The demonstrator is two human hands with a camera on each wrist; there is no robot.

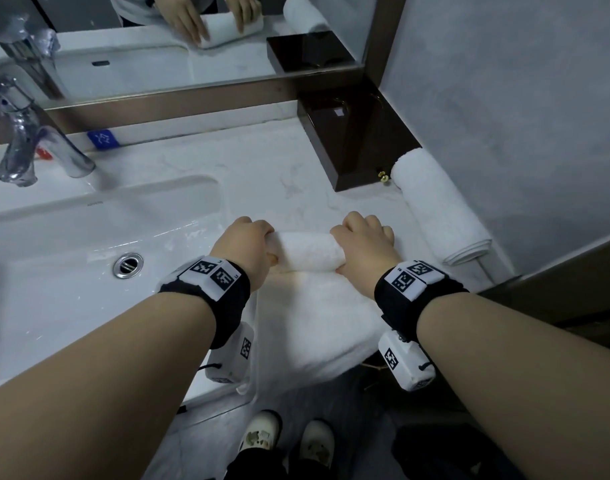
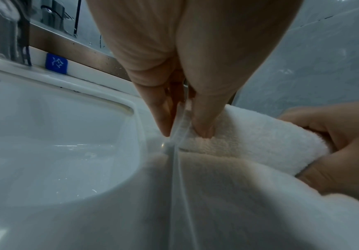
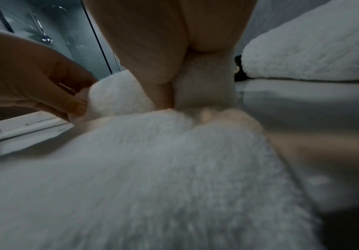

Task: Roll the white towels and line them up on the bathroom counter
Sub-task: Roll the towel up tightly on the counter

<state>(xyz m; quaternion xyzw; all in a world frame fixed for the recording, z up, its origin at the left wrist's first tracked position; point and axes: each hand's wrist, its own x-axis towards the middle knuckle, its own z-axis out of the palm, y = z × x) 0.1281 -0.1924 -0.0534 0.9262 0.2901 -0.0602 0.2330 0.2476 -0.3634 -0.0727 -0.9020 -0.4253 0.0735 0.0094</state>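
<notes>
The roll of a white towel is gripped at both ends – the left hand is curled over its left end, the right hand over its right end. In the left wrist view a fingertip is pressed into the pile while the thumb lies along the towel's edge. In the right wrist view the right thumb is tucked against the front of the roll, with the other fingers wrapped over its top.

Toward the wrists from the fingers, the unrolled part of the towel is spread flat on the counter and hangs over its near edge. Just left of the left hand the sink is set, with a drain in it and a tap behind. Right of the right hand, apart from it, a finished roll is laid along the wall – its far end touching a dark box. Beyond the fingers a mirror is mounted, in which both hands are reflected.
</notes>
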